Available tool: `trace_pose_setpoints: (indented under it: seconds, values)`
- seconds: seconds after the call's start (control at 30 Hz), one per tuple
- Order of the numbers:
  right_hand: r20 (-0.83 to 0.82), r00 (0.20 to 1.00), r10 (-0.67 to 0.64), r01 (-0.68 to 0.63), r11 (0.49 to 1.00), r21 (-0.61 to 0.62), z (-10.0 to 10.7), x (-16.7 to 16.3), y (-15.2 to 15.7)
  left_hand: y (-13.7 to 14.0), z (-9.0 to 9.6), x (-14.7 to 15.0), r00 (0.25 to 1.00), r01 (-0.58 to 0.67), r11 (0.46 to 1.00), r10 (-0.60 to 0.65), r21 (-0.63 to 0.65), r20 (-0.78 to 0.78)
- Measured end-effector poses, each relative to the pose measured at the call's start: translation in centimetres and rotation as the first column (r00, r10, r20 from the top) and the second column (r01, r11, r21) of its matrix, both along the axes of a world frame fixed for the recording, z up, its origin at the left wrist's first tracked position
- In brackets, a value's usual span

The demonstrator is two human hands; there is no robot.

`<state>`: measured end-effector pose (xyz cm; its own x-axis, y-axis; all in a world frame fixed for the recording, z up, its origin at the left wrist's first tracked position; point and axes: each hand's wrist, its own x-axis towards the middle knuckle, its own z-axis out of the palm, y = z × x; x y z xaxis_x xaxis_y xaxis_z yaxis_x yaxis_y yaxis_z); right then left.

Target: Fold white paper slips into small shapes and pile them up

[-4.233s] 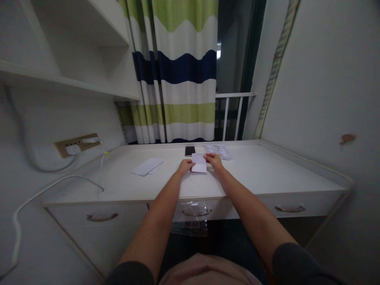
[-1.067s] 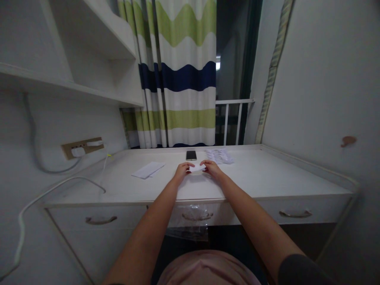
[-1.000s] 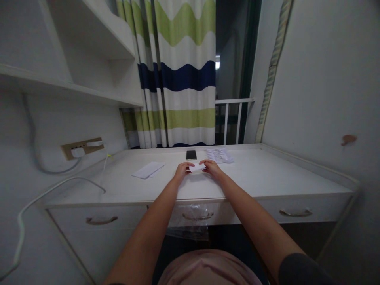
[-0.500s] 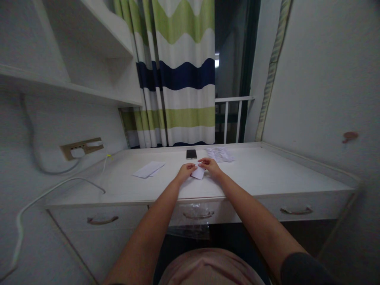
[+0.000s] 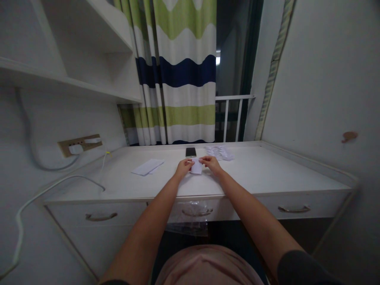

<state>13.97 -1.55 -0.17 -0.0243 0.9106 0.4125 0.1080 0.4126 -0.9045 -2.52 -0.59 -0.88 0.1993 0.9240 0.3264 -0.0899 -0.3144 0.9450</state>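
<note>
A small white piece of paper (image 5: 196, 167) is held up between my two hands over the middle of the white desk. My left hand (image 5: 184, 167) pinches its left edge with thumb and fingers. At its upper right edge, my right hand (image 5: 209, 163) grips it the same way. Just behind the hands lies a dark phone (image 5: 190, 152). Several crumpled or folded white papers (image 5: 220, 152) are piled behind my right hand. To the left rest flat white sheets of paper (image 5: 147, 167), partly overlapping.
The white desk (image 5: 267, 170) has drawers with metal handles along its front. A clear plastic bag (image 5: 192, 215) hangs at the middle drawer. On the left, a white cable (image 5: 59, 184) runs onto the desk below a wall socket (image 5: 79, 145). A striped curtain (image 5: 187, 95) hangs behind.
The paper has turned from a slant to nearly upright, its lower edge now level. My right hand has shifted slightly to its upper right edge. The whole view has tilted a little.
</note>
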Motion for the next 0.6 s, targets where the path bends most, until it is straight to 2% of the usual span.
trace_pose_setpoints:
  seconds: [0.13,0.33,0.6]
  values:
    - [0.044,0.999,0.018,-0.020,0.999,0.035,0.09,-0.11,-0.19,-0.15,0.18,-0.02,0.999,-0.008,0.999,0.006,0.040,0.050]
    - [-0.003,0.999,0.033,-0.033,0.999,0.011,0.42,-0.22,-0.46,-0.28,0.25,0.04,0.998,0.006,1.000,-0.006,0.011,0.065]
    - [-0.028,0.999,0.027,-0.027,1.000,-0.008,0.43,-0.20,-0.30,-0.71,0.36,-0.01,0.999,0.048,0.999,-0.048,0.006,-0.004]
